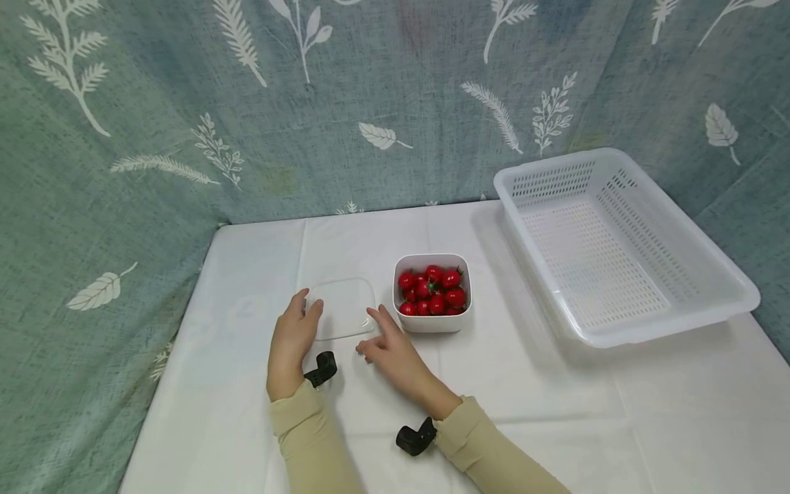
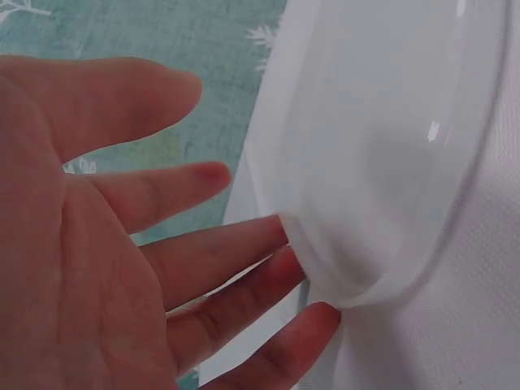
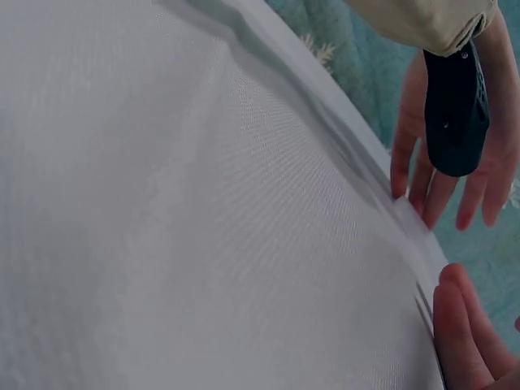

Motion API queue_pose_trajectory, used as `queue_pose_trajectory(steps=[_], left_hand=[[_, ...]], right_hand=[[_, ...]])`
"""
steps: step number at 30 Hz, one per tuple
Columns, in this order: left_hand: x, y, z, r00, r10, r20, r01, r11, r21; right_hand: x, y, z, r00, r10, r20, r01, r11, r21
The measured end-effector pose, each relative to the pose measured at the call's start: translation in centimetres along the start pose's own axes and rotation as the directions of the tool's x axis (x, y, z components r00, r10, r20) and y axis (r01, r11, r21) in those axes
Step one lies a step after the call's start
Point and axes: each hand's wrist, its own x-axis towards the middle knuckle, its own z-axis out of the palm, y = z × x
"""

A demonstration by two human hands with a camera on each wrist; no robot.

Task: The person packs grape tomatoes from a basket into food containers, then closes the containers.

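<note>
A clear, rounded-square plastic lid (image 1: 341, 309) lies flat on the white tablecloth. My left hand (image 1: 295, 336) is at its left side; in the left wrist view the straight fingertips meet the lid's rim while the thumb stays apart. On the opposite side, my right hand (image 1: 398, 357) has its fingers spread, with the index fingertip near the lid's right edge. Only the fingers of the right hand (image 3: 463, 333) show at the lower right of the right wrist view. Just beyond it stands a white square container (image 1: 435, 325) filled with red cherry tomatoes (image 1: 437, 304).
A large white perforated basket (image 1: 673, 322) sits at the right of the table. Behind the table hangs a green leaf-patterned curtain (image 1: 308, 171). A black wrist camera (image 1: 416, 439) is strapped to the right wrist and another (image 1: 322, 369) to the left.
</note>
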Motion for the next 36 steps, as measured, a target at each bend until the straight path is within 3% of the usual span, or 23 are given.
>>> queue_pose_trajectory(steps=[6, 18, 23, 27, 32, 36], left_hand=[[0.1, 0.1, 0.0, 1.0, 0.018, -0.009, -0.018, 1.0, 0.001], [0.1, 0.0, -0.2, 0.986, 0.083, -0.143, -0.096, 0.992, -0.084], [-0.3, 0.5, -0.7, 0.985, 0.049, -0.166, -0.074, 0.986, -0.149], [-0.4, 0.9, -1.0, 0.983, -0.009, -0.183, -0.03, 0.976, -0.215], [-0.5, 1.4, -1.0, 0.974, -0.072, -0.214, -0.013, 0.929, -0.37], [-0.7, 1.6, -0.9, 0.958, -0.082, -0.274, -0.068, 0.865, -0.497]], right_hand=[[0.2, 0.2, -0.5, 0.999, 0.032, 0.03, -0.032, 0.999, 0.005], [0.5, 0.0, -1.2, 0.994, -0.062, 0.093, 0.035, 0.961, 0.276], [-0.3, -1.2, -1.0, 0.989, -0.108, 0.102, 0.082, 0.97, 0.229], [-1.4, -3.6, -1.1, 0.966, -0.228, 0.123, 0.207, 0.964, 0.166], [-2.6, -5.5, -1.2, 0.913, -0.387, 0.129, 0.385, 0.922, 0.037], [-2.9, -6.2, -1.3, 0.888, -0.448, 0.103, 0.448, 0.894, 0.018]])
